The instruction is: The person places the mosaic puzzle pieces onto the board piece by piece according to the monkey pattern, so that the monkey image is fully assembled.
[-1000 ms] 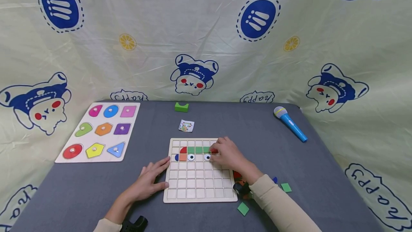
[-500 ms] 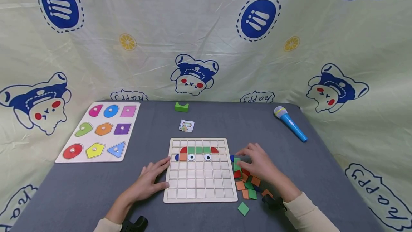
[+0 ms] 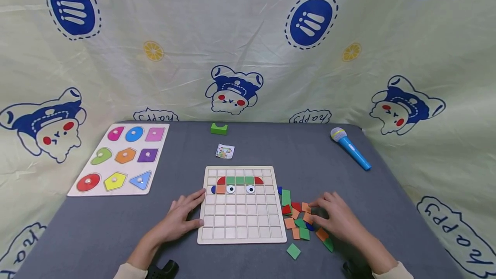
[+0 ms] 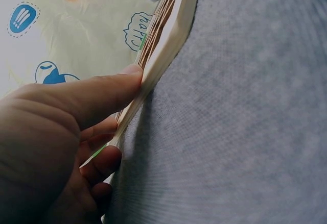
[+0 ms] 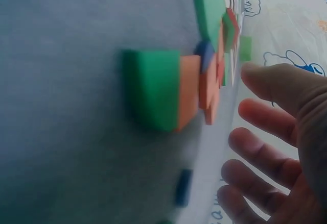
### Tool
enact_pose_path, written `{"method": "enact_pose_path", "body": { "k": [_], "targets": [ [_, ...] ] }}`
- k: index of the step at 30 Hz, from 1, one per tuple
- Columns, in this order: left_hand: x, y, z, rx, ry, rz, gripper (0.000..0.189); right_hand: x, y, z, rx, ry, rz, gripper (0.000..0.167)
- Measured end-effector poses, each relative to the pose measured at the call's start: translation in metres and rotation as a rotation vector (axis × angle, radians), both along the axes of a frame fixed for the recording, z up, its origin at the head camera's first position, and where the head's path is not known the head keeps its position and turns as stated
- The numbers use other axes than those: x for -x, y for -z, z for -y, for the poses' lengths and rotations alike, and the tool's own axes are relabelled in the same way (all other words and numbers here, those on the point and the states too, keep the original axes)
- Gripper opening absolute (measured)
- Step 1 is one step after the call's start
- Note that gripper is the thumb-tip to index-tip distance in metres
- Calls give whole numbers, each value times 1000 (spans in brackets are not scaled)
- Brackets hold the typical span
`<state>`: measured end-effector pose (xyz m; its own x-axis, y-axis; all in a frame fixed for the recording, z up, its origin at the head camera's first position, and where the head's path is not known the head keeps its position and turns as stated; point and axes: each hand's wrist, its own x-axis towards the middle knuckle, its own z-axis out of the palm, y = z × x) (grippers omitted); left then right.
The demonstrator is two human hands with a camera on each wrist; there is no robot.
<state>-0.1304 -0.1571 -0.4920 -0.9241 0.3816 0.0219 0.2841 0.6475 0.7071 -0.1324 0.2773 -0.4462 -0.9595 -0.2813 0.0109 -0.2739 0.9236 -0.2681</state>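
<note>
My left hand (image 3: 179,218) rests against the left edge of the white gridded board (image 3: 241,220), thumb and fingertips touching its rim; the left wrist view shows the thumb (image 4: 110,94) on the wooden side. Several pieces lie in the upper rows of the grid: red quarter-rounds, a green strip (image 3: 240,180), an orange square (image 3: 220,189), a blue piece and two eye tiles. Right of the board is a loose pile of orange, green, red and blue blocks. My right hand (image 3: 338,215) is over the pile's right side, fingers spread and holding nothing, near an orange block (image 3: 306,207).
A shape puzzle board (image 3: 118,159) lies at the left. At the back are a green block (image 3: 219,129) and a small printed card (image 3: 225,151). A blue toy microphone (image 3: 351,149) lies at the right. One green square (image 3: 293,251) lies apart near the front.
My right hand has left the red piece at the top of the grid and moved right and towards me, across the loose blocks. The left hand has stayed against the board.
</note>
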Motion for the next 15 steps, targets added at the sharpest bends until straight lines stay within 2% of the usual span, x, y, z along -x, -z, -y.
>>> {"method": "enact_pose_path", "body": {
  "k": [7, 11, 15],
  "targets": [
    [0, 0, 0, 15, -7, 3, 70, -21, 6, -10, -55, 30, 83, 31],
    [0, -1, 0, 13, -5, 11, 70, -30, 9, -12, -112, 36, 72, 39],
    [0, -1, -1, 12, -7, 8, 70, -36, 11, -15, -158, 49, 51, 40]
  ]
}}
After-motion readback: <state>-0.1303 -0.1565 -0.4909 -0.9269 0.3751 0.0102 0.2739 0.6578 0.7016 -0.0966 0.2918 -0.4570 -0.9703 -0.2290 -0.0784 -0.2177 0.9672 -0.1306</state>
